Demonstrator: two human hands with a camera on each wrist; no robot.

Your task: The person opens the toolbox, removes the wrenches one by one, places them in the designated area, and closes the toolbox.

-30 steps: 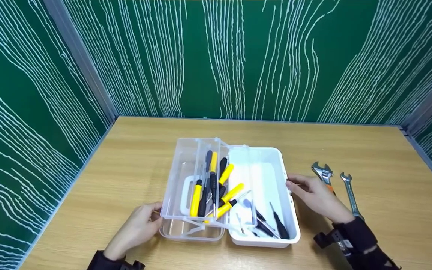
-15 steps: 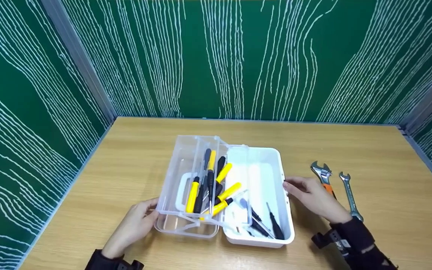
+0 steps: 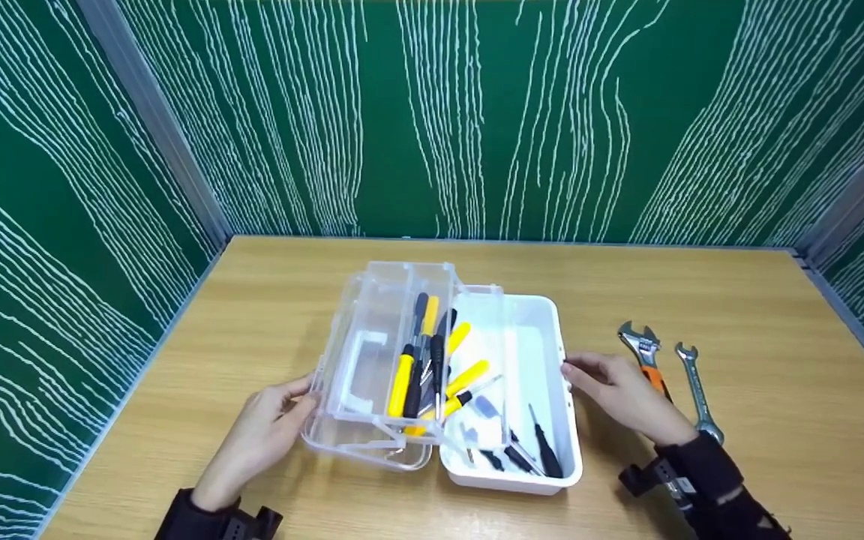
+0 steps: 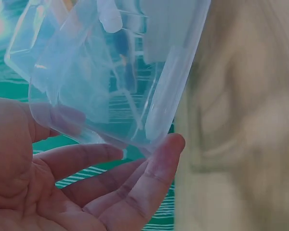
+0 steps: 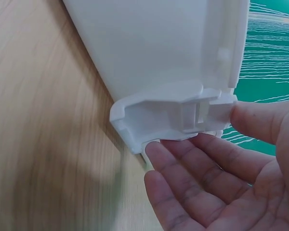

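A white plastic toolbox [image 3: 541, 315] with a clear lid stands unfolded on the table. My left hand [image 3: 263, 427] grips the outer edge of the clear lid [image 4: 101, 96], which tilts up, thumb on one face and fingers on the other. On the box's right side my right hand [image 3: 623, 397] pinches the white latch [image 5: 159, 115], thumb at the rim and fingers beneath. A clear folding tray [image 3: 391, 281] hangs over the lid side, holding several screwdrivers, one a yellow-handled screwdriver [image 3: 400, 382]. More dark-handled tools, including a black screwdriver [image 3: 548, 454], lie in the box bottom.
Right of the box lie an adjustable wrench [image 3: 646, 352] with an orange grip and a combination wrench [image 3: 696, 386]. Green panels [image 3: 387, 112] with white wavy lines enclose the wooden table [image 3: 282, 285] at the back and sides.
The lid's outer edge has risen in my left hand, and the tray has swung up and slightly right. The box has slid a little left, my right hand staying at its side.
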